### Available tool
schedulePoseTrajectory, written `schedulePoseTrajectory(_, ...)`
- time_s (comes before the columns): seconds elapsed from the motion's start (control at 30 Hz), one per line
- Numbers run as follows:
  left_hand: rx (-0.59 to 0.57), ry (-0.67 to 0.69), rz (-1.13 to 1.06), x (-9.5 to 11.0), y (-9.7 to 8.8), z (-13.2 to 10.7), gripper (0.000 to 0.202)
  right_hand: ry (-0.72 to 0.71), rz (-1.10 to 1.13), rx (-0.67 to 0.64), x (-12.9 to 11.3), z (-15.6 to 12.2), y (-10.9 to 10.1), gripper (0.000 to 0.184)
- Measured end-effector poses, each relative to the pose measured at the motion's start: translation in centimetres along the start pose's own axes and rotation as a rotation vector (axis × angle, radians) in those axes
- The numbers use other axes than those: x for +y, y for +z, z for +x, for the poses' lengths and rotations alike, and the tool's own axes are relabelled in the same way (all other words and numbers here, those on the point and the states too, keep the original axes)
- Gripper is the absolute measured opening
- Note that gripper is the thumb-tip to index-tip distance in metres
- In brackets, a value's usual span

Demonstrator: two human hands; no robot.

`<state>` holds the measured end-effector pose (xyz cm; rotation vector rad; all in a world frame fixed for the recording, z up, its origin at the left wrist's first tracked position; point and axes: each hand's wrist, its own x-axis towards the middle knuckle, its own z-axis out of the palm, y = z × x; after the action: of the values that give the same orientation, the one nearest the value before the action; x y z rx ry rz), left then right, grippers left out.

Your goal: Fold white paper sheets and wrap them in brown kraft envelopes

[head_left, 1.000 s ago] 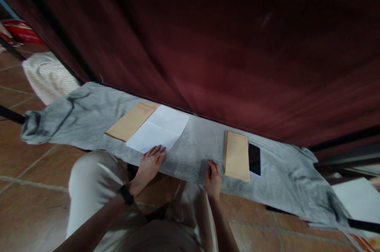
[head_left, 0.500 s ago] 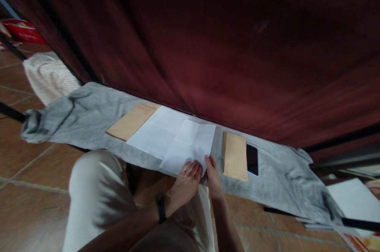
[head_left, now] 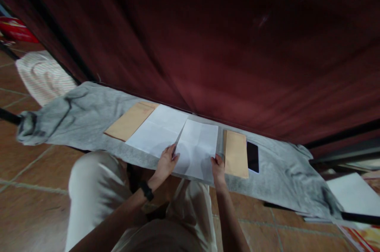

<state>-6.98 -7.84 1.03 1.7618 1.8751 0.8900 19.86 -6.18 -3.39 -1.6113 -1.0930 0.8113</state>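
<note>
A white sheet of paper with faint creases lies between my hands, its near edge toward my lap. My left hand, with a dark band on the wrist, pinches its left edge. At the opposite edge, my right hand grips the same sheet, thumb on top. A second white sheet lies flat to the left, partly beside and under the held one. Beyond that is a brown envelope. Right of my right hand lie stacked brown envelopes.
A dark-screened phone touches the right envelopes. Everything rests on a grey cloth over a narrow bench. A dark red curtain rises along the far edge. My knee is close below the bench; striped fabric hangs at left.
My left hand has moved left from the sheet's near right corner to its left edge. The sheet has turned straighter and a gap shows beside it. My right hand has shifted slightly right.
</note>
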Motion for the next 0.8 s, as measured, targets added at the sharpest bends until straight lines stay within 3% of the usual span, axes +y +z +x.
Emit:
schedulePoseTrajectory(0.2,0.0,0.051,0.029,0.1,0.4,0.0,0.055,-0.076,-0.173,0.023,-1.4,-0.6,-0.2,0.041)
schedulePoseTrajectory(0.33,0.078,0.214,0.132,1.1,0.7,-0.3,0.047,-0.344,-0.465,0.035,-3.2,-1.9,-0.3,0.048)
schedulePoseTrajectory(0.5,-0.019,0.459,0.238,3.7,4.0,0.8,0.051,-0.506,-0.464,-0.177,-5.4,-2.0,3.6,0.048)
schedulePoseTrajectory(0.63,-0.124,0.576,0.361,3.7,6.9,2.1,0.065,-0.615,-0.533,-0.3,-6.0,-1.2,6.8,0.049)
schedulePoseTrajectory(0.8,-0.121,0.566,0.43,3.1,6.7,2.7,0.061,-0.697,-0.742,-0.303,-5.3,-0.5,6.4,0.049)
